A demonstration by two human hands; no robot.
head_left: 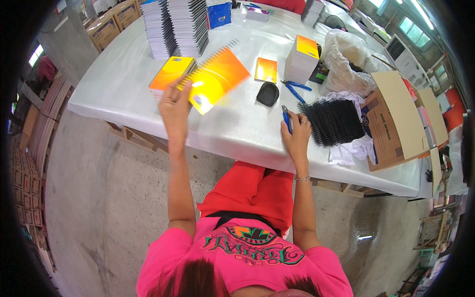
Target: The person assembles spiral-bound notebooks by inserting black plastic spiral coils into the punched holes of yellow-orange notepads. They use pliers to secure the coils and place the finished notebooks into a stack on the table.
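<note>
My left hand (174, 101) grips a yellow-and-orange spiral notebook (216, 78) by its corner, tilted above the table and slightly blurred. Its black coil sticks out past the far end. Just under and beside it lies a short stack of similar coil-bound notebooks (170, 73). My right hand (298, 134) rests on the table with its fingers closed around blue-handled cutters (286, 117), jaws pointing away from me. A second blue-handled pair of cutters (296, 89) lies farther off. Right of my right hand is a pile of black plastic coils (332, 123) on white paper.
Tall stacks of bound notebooks (185, 29) stand at the back left. A black rounded pad (267, 94), a single orange booklet (266, 70) and a block of unbound booklets (301, 62) sit mid-table. An open cardboard box (391, 123) and clear plastic bag (349, 57) occupy the right.
</note>
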